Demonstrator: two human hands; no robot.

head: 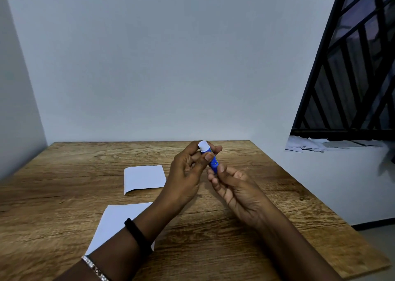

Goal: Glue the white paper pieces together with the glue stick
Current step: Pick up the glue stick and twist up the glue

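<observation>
I hold a blue glue stick (212,160) with a white cap (203,145) upright above the middle of the wooden table (64,173). My left hand (188,173) grips its upper part, fingers around the cap end. My right hand (233,186) pinches its lower end. One white paper piece (143,179) lies flat left of my hands. A second white paper piece (115,223) lies nearer to me, partly hidden under my left forearm.
A white wall stands right behind the table's far edge. At the right, a ledge below a black window grille (352,77) carries several loose papers (310,145). The table's right edge runs diagonally toward the bottom right corner.
</observation>
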